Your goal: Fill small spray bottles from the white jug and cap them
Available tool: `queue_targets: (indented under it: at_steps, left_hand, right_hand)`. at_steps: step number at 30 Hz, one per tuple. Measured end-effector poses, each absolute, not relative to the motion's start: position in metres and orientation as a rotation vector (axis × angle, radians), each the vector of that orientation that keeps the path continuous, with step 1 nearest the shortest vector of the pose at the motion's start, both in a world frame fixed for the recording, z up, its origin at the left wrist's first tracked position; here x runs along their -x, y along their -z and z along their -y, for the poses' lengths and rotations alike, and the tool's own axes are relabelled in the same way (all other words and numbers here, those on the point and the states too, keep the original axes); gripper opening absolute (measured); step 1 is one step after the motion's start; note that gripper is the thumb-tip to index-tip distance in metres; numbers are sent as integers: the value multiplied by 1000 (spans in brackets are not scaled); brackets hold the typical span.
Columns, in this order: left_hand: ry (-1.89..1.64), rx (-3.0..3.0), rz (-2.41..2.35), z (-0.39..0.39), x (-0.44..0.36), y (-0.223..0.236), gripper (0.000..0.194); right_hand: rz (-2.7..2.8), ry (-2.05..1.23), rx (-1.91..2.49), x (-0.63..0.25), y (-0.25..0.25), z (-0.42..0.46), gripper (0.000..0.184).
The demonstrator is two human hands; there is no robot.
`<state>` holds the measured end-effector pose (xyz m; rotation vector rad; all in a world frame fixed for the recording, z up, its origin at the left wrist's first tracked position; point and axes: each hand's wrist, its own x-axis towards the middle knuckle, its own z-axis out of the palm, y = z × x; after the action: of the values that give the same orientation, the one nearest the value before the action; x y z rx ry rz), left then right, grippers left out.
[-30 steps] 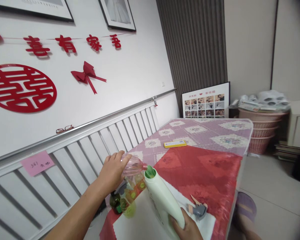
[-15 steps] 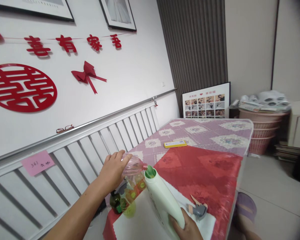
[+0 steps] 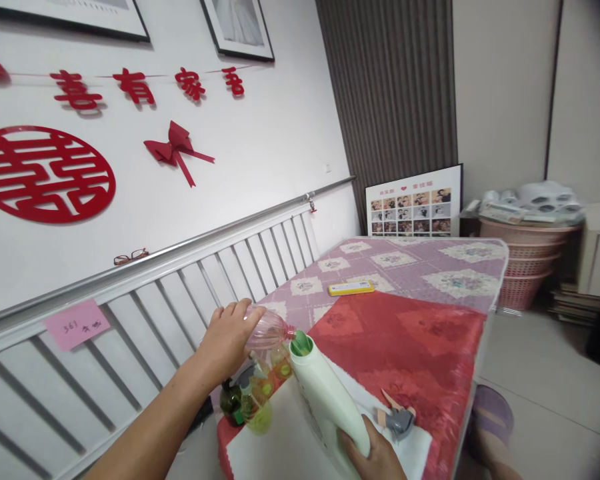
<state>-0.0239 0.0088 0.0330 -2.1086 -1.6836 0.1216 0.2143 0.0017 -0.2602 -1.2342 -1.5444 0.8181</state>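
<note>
While the left hand (image 3: 229, 339) grips a pink bottle (image 3: 269, 332) jutting rightward, the right hand (image 3: 377, 456) clutches a detergent bottle (image 3: 326, 395) low down.

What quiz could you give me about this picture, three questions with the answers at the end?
1. Fill the gap: the pink bottle is in the .... hand.
2. Where is that bottle's neck? A: by the floor. B: at the open top of the pale green bottle. C: against the wall.
3. True or false: the right hand holds a pair of glasses.

Key: 1 left; 2 B; 3 false, it holds the pale green bottle.
</note>
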Motion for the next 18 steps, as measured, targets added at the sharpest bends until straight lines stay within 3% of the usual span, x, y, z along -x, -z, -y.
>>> queue_targets:
  at_steps: [18]
  left_hand:
    - [-179,2131,1621,-9,18,-45,78]
  right_hand:
    - [1527,-830,1252,-215,254,-1,31]
